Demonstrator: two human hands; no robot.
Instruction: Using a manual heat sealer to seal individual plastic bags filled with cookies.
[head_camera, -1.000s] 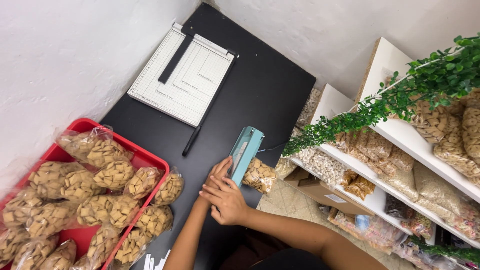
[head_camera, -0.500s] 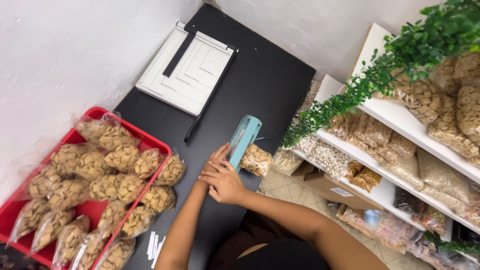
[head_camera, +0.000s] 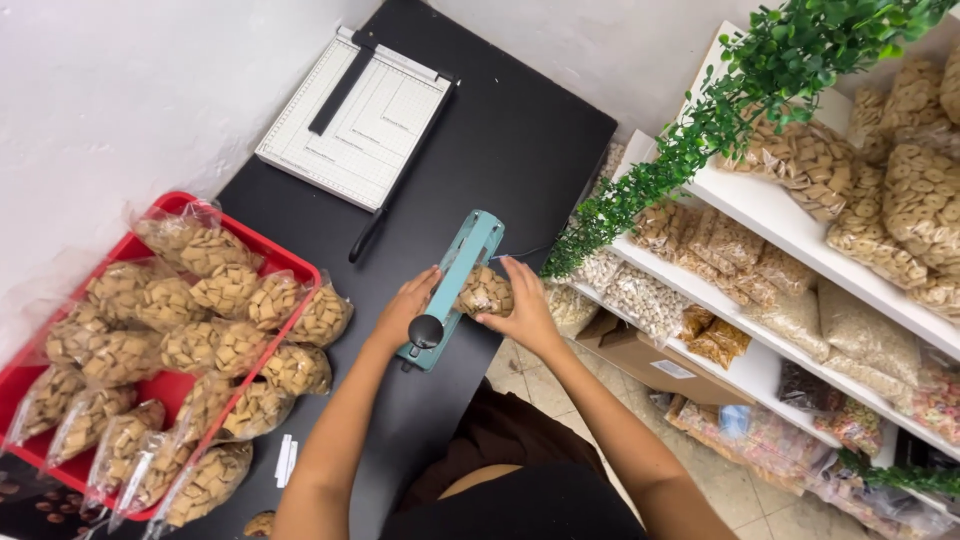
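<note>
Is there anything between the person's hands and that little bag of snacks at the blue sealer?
Nothing visible. The right hand already touches the small bag, which lies against the blue sealer on the black table. The left hand rests on the sealer's other side, beside its black knob.

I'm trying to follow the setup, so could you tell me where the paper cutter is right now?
In the head view, the white paper cutter lies at the far end of the black table, near the white wall, beyond the teal sealer and the red tray.
</note>
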